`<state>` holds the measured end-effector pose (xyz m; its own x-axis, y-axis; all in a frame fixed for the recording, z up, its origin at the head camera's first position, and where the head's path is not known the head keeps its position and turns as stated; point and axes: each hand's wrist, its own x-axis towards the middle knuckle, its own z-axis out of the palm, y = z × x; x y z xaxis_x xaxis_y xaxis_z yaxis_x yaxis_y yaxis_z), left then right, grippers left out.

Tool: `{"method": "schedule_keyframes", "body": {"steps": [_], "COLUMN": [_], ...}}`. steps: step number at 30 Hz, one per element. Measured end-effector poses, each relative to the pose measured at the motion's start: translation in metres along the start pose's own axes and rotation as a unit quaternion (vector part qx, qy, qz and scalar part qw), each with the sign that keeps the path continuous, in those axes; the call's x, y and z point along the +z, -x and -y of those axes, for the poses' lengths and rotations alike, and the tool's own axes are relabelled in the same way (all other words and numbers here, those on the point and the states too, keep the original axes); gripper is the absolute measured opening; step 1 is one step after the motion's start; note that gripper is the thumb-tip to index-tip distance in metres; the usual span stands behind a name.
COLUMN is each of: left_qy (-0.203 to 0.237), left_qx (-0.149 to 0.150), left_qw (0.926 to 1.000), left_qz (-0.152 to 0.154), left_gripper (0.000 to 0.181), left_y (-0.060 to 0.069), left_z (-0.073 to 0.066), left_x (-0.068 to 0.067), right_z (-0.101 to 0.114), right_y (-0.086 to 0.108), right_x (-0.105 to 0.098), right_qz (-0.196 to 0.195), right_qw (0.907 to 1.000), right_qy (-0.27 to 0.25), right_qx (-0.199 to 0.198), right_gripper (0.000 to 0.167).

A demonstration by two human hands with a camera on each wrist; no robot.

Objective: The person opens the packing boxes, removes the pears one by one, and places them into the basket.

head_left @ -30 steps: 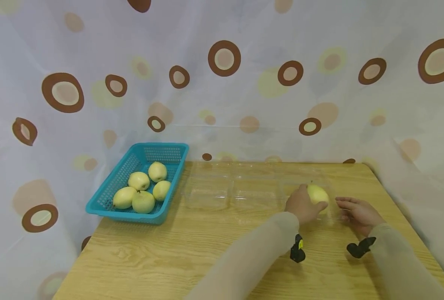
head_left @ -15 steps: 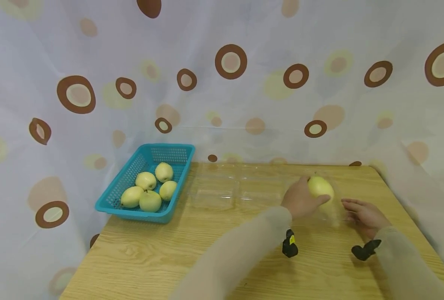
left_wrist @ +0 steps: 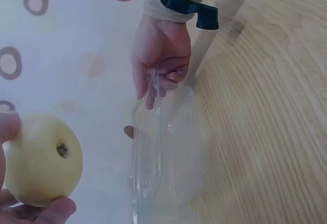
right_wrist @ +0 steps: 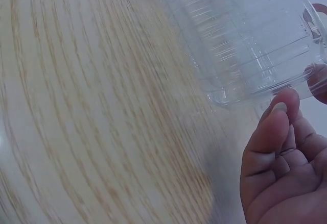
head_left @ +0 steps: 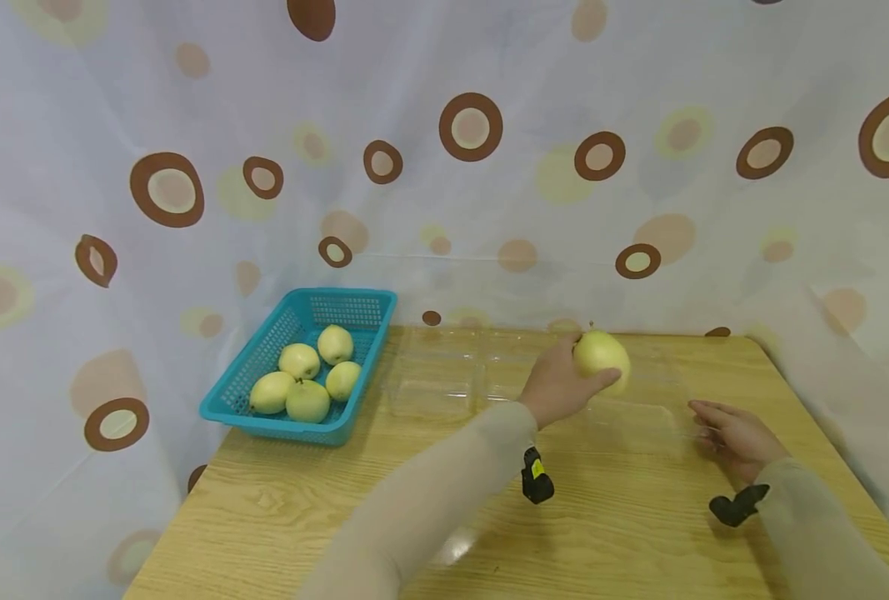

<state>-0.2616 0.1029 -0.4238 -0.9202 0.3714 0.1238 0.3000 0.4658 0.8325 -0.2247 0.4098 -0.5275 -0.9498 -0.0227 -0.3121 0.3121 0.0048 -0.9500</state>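
My left hand [head_left: 560, 385] holds a pale yellow pear [head_left: 601, 360], stem up, above the near side of a clear plastic box [head_left: 631, 427]. In the left wrist view the round pear [left_wrist: 38, 160] shows its dark dimple, with fingertips [left_wrist: 57, 211] pressed on its side. My right hand [head_left: 738, 439] pinches the right rim of that box. Close up in the right wrist view, the right thumb [right_wrist: 271, 132] is at the rim of the see-through box [right_wrist: 240, 40], with other fingers on its far side. The box's outline is faint against the wood.
A blue mesh basket [head_left: 215, 408] at the table's left holds several pears [head_left: 307, 402]. More clear plastic boxes [head_left: 431, 400] stand along the back, between the basket and my left hand. A spotted curtain [head_left: 519, 208] hangs behind the wooden table [head_left: 279, 517].
My left hand has lifted the pear up from the right-hand box and carried it left. The right hand stays at the rim. The head view has shifted slightly left.
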Motion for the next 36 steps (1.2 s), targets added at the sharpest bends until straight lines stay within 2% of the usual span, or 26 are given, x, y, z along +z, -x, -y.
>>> {"method": "schedule_keyframes", "body": {"steps": [5,10,14,24,30,36], "left_qy": [0.016,0.008,0.004,0.008,0.025,0.03], "left_qx": [0.004,0.007,-0.005,0.0,-0.004,-0.008], "left_qw": [0.9998,0.9998,0.9998,0.9997,0.9985,0.997], "left_qz": [-0.009,-0.019,-0.02,-0.024,-0.048,-0.071], "left_gripper": [0.079,0.081,0.085,0.086,0.086,0.083], "left_y": [0.002,0.007,0.012,0.025,0.029,0.032], "left_z": [0.007,0.015,0.02,0.035,0.048,0.055], "left_x": [-0.019,-0.037,-0.053,-0.095,-0.122,-0.148], "right_z": [0.002,0.003,0.003,0.007,0.01,0.009], "right_y": [0.001,0.001,0.002,0.007,0.007,0.007], "right_x": [-0.002,-0.003,-0.003,-0.003,-0.005,-0.008], "right_qz": [0.004,0.005,0.007,0.006,0.013,0.016], "right_qw": [1.0,0.9997,0.9995,0.9997,0.9996,0.9993], "right_qy": [-0.003,-0.025,-0.03,-0.023,-0.02,-0.028], "right_qx": [-0.003,-0.003,-0.005,-0.004,-0.013,-0.018], "right_gripper": [0.058,0.044,0.034,0.035,0.021,0.012]}}
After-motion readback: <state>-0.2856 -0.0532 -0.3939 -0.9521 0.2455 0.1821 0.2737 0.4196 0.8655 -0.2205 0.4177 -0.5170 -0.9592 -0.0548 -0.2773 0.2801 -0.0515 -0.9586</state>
